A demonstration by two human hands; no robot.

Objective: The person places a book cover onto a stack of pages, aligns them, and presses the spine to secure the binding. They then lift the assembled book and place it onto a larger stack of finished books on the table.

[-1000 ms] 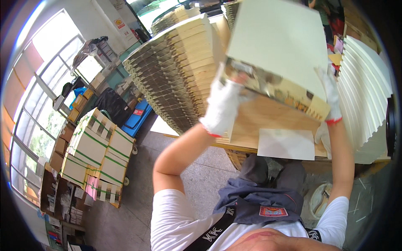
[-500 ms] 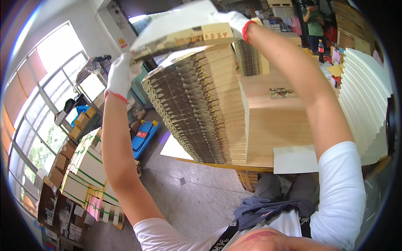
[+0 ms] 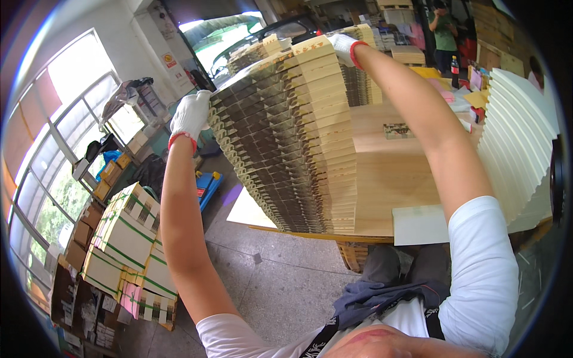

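Note:
A tall, slightly leaning stack of shallow printed boxes [image 3: 280,149] stands in front of me, with dark brown patterned and cream sides. Its left edge is notched. A shallow printed box [image 3: 301,50] lies on top, level with my raised arms. My left hand [image 3: 191,114], in a white glove with a red cuff, is at the box's left end, fingers bent toward its corner. At the top right corner my right hand [image 3: 344,48], gloved the same way, grips the other end; its fingertips are partly hidden behind the box.
The stack stands on a wooden table [image 3: 391,170]. A small printed piece [image 3: 397,130] and a white board [image 3: 418,225] lie there. White folded sheets [image 3: 516,149] stand at the right. Strapped bundles [image 3: 128,238] and a blue cart [image 3: 209,186] are left. Another person [image 3: 443,36] stands far right.
The shallow box I held tilted above the stack has come down onto its top. My left hand has moved slightly right and down, and my right hand slightly down.

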